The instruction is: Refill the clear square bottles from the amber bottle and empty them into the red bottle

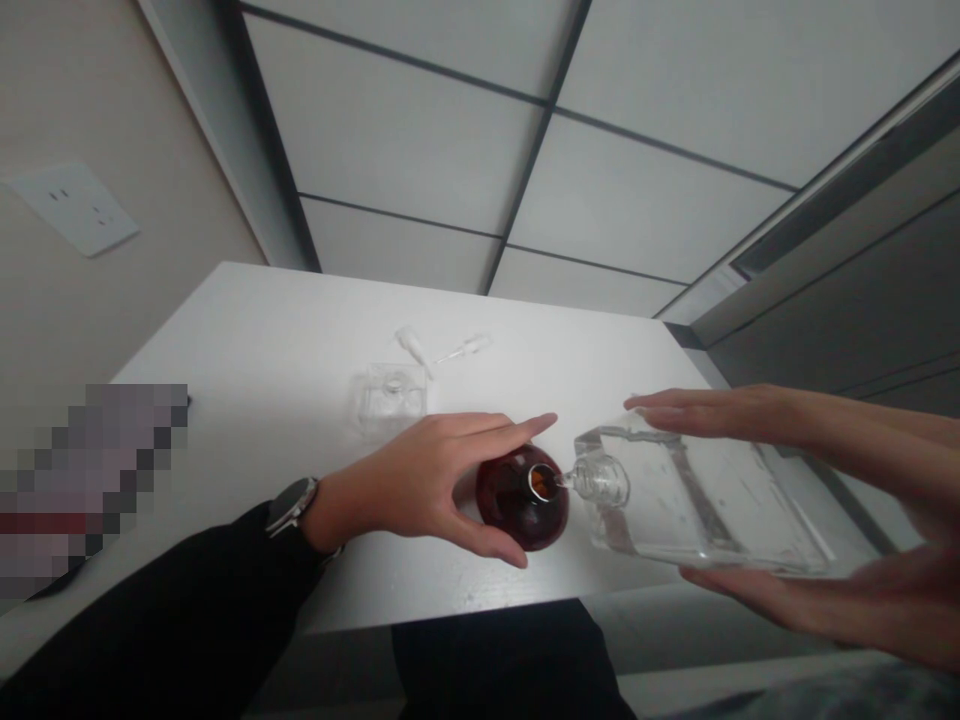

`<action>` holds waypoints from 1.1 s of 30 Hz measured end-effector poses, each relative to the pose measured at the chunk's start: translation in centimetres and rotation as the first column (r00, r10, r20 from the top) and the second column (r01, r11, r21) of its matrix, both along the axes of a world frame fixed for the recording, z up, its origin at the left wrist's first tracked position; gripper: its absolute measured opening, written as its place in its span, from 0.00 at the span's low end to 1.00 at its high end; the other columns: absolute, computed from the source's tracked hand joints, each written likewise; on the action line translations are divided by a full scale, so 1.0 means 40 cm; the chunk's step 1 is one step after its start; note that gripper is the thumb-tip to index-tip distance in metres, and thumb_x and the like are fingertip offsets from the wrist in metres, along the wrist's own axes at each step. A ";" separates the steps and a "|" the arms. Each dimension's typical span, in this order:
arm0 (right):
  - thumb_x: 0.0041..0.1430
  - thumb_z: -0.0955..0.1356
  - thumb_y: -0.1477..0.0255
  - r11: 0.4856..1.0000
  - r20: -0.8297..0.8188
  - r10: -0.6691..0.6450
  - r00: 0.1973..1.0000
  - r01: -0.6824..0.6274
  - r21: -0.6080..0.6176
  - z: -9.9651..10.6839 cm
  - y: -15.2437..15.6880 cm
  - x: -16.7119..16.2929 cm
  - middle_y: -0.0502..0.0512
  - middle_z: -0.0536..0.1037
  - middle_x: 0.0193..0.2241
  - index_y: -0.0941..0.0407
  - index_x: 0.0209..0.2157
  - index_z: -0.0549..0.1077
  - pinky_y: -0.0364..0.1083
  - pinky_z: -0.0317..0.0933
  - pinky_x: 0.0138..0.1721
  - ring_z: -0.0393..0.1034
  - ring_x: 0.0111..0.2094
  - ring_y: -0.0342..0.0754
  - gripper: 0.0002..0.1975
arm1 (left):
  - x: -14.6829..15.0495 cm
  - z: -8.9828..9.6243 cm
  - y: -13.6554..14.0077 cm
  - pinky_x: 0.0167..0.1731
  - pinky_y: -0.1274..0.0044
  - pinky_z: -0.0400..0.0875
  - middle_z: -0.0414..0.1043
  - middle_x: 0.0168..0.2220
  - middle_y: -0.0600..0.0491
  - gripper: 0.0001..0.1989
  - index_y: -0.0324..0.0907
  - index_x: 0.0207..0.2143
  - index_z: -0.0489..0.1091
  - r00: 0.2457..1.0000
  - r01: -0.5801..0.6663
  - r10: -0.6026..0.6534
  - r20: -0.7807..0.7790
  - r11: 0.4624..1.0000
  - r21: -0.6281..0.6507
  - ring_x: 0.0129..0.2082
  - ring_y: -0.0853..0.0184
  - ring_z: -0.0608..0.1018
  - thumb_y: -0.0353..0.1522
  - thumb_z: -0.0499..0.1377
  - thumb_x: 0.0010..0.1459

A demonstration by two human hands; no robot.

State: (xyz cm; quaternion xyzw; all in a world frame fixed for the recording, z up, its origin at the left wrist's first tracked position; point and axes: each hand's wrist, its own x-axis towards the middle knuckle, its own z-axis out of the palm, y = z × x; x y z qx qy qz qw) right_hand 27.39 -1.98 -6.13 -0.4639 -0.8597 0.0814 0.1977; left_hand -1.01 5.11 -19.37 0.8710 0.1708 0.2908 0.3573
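My left hand clasps a round dark-red glass bottle on the white surface, my right hand grips a boxy clear glass bottle tipped towards it, pouring apparently begun, unfinished.

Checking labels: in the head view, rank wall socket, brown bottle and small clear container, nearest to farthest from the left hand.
1. Brown bottle, in the left hand.
2. Small clear container, just beyond the hand.
3. Wall socket, far left.
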 end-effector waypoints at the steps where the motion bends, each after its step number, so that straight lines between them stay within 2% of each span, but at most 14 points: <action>1: 0.57 0.77 0.55 1.000 -0.001 0.003 1.000 -0.003 0.008 -0.001 0.002 -0.001 0.46 0.86 0.47 0.36 0.59 0.76 0.43 0.79 0.25 0.85 0.39 0.56 0.28 | 0.000 0.000 0.000 0.50 0.69 0.73 0.80 0.54 0.42 0.48 0.40 0.72 0.60 1.000 0.000 0.000 -0.001 1.000 0.000 0.51 0.54 0.81 0.55 0.68 0.59; 5: 0.56 0.77 0.55 1.000 0.013 0.000 1.000 -0.001 0.024 -0.004 0.007 -0.005 0.46 0.86 0.47 0.35 0.60 0.75 0.43 0.78 0.23 0.85 0.40 0.56 0.29 | 0.002 -0.001 0.000 0.51 0.68 0.73 0.80 0.54 0.42 0.48 0.40 0.72 0.61 1.000 0.003 -0.003 0.011 1.000 0.010 0.51 0.54 0.81 0.55 0.68 0.59; 10: 0.57 0.77 0.56 0.999 0.033 0.022 0.999 -0.022 0.029 0.000 0.009 -0.009 0.44 0.85 0.49 0.35 0.60 0.74 0.47 0.83 0.37 0.85 0.42 0.56 0.29 | 0.002 -0.001 -0.001 0.52 0.68 0.72 0.79 0.54 0.42 0.47 0.40 0.72 0.61 1.000 0.008 -0.008 0.013 1.000 0.008 0.52 0.54 0.80 0.55 0.68 0.60; 12: 0.57 0.77 0.55 0.999 0.045 0.032 0.998 -0.034 0.042 0.000 0.011 -0.011 0.44 0.85 0.50 0.35 0.60 0.74 0.48 0.83 0.39 0.85 0.42 0.57 0.29 | 0.001 -0.001 -0.002 0.53 0.68 0.72 0.79 0.55 0.42 0.47 0.41 0.73 0.60 1.000 0.007 -0.007 0.003 1.000 -0.003 0.52 0.54 0.80 0.55 0.68 0.60; 21: 0.57 0.77 0.57 0.999 0.054 0.025 0.998 -0.027 0.039 0.006 0.007 -0.015 0.46 0.86 0.48 0.36 0.60 0.75 0.47 0.82 0.36 0.85 0.41 0.57 0.29 | 0.003 -0.001 -0.002 0.52 0.69 0.72 0.79 0.55 0.43 0.47 0.42 0.72 0.61 1.000 -0.005 0.005 0.005 1.000 -0.001 0.52 0.54 0.81 0.55 0.68 0.59; 24: 0.57 0.76 0.57 0.998 0.081 0.034 0.996 -0.038 0.051 0.010 0.010 -0.015 0.47 0.86 0.47 0.38 0.60 0.75 0.45 0.81 0.30 0.85 0.38 0.55 0.28 | 0.004 0.002 -0.002 0.52 0.70 0.72 0.79 0.55 0.43 0.46 0.41 0.72 0.61 1.000 -0.001 0.001 -0.001 1.000 -0.006 0.52 0.55 0.81 0.55 0.68 0.60; 26: 0.58 0.76 0.57 0.997 0.096 0.049 0.994 -0.055 0.063 0.012 0.013 -0.015 0.48 0.86 0.47 0.38 0.60 0.75 0.44 0.80 0.29 0.84 0.37 0.54 0.28 | 0.003 0.004 -0.002 0.52 0.70 0.72 0.80 0.55 0.43 0.46 0.41 0.72 0.61 1.000 -0.006 0.006 -0.007 1.000 -0.007 0.52 0.55 0.81 0.55 0.67 0.60; 29: 0.58 0.75 0.58 0.996 0.106 0.048 0.993 -0.055 0.067 0.013 0.013 -0.015 0.47 0.86 0.47 0.36 0.60 0.74 0.46 0.82 0.34 0.85 0.39 0.55 0.28 | 0.001 0.004 -0.003 0.52 0.69 0.72 0.80 0.55 0.43 0.47 0.41 0.72 0.61 1.000 -0.005 0.005 -0.007 1.000 -0.007 0.52 0.55 0.81 0.55 0.67 0.60; 33: 0.59 0.74 0.57 0.999 0.110 0.017 0.994 -0.022 0.040 0.009 0.008 -0.017 0.45 0.85 0.50 0.32 0.62 0.71 0.48 0.82 0.32 0.85 0.41 0.56 0.28 | 0.001 0.002 -0.003 0.51 0.69 0.73 0.80 0.54 0.43 0.47 0.41 0.72 0.61 1.000 -0.009 0.009 -0.007 1.000 -0.002 0.51 0.54 0.81 0.55 0.67 0.59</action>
